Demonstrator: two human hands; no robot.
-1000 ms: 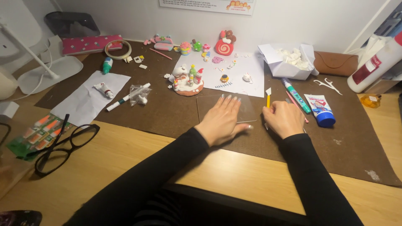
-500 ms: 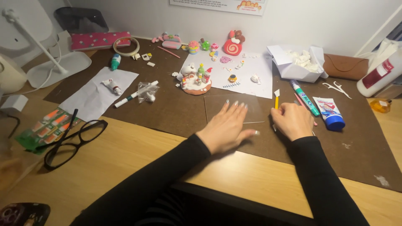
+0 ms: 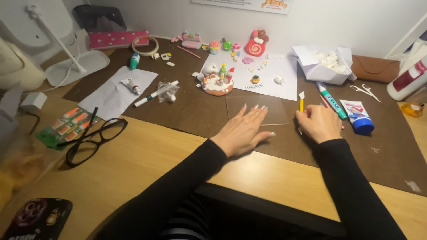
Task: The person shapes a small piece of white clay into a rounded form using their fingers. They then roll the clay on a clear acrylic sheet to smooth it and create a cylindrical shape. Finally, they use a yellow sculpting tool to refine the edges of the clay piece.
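My left hand point(image 3: 244, 129) lies flat, palm down, with its fingers resting on a clear plastic sheet point(image 3: 278, 113) that sits on the brown mat point(image 3: 187, 111). My right hand point(image 3: 318, 122) is closed around a thin yellow-handled tool point(image 3: 301, 102). The tool's white tip points away from me, just past the sheet's right edge. Both arms wear black sleeves. Beyond the sheet stands a small clay cake model point(image 3: 216, 80) with tiny figures on it.
White paper point(image 3: 284, 84) holds small clay pieces, with a red swirl figure point(image 3: 257, 44) behind. A green marker point(image 3: 330, 94), a blue tube point(image 3: 358, 118) and a paper box point(image 3: 324, 66) lie right. Black glasses point(image 3: 91, 140) and a lamp base point(image 3: 75, 71) are left.
My left hand's fingers have drawn closer together on the sheet. The view has shifted slightly. My right hand keeps its hold on the tool in the same place.
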